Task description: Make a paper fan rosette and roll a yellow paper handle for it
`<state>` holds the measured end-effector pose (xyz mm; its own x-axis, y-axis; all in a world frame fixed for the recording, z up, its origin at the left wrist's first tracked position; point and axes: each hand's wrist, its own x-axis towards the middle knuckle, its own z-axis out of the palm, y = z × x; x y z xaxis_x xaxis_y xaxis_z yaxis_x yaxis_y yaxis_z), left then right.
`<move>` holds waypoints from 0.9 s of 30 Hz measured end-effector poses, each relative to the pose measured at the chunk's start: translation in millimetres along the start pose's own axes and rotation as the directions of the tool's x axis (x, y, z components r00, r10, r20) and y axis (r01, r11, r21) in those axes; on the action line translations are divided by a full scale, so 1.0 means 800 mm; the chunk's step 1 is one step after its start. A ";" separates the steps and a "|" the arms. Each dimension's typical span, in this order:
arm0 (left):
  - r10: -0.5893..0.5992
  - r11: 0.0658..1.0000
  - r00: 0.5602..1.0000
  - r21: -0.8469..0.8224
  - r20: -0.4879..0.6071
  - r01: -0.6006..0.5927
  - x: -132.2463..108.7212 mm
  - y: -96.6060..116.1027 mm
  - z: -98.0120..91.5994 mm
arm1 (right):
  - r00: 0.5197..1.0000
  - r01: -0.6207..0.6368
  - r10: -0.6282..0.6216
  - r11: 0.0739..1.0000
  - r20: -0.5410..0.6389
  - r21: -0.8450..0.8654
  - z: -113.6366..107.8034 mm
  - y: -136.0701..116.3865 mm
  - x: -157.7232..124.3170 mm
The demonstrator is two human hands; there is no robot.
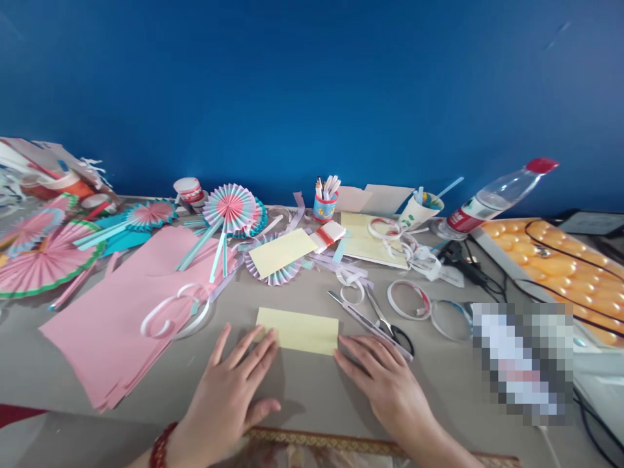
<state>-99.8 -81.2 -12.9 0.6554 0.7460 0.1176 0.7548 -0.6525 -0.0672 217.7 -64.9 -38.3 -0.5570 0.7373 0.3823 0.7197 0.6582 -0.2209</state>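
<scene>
A small folded yellow paper (299, 329) lies flat on the grey table (312, 383) in front of me. My left hand (231, 390) rests flat with fingers spread, its fingertips touching the paper's lower left corner. My right hand (385, 380) lies flat too, fingers stretched toward the paper's lower right corner. Neither hand holds anything. Scissors (375, 320) lie just right of the paper, next to my right fingers.
A stack of pink sheets (117, 312) with a white paper curl lies left. Paper fans (229, 208), a pen cup (324, 203), tape rings (408, 300), a paper cup (419, 211), a tilted water bottle (492, 198) and an orange-patterned tray (560, 260) with cables crowd the back and right.
</scene>
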 end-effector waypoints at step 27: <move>0.095 0.988 0.994 -0.126 0.054 -0.088 -0.001 -0.083 0.000 | 0.881 0.423 -0.414 0.906 0.229 0.010 -0.001 0.022 0.090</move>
<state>-150.6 -38.6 -8.7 0.7250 0.6864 0.0574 0.6847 -0.7272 0.0483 190.3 -0.3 -13.5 -0.8835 0.4120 0.2230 0.4122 0.9098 -0.0476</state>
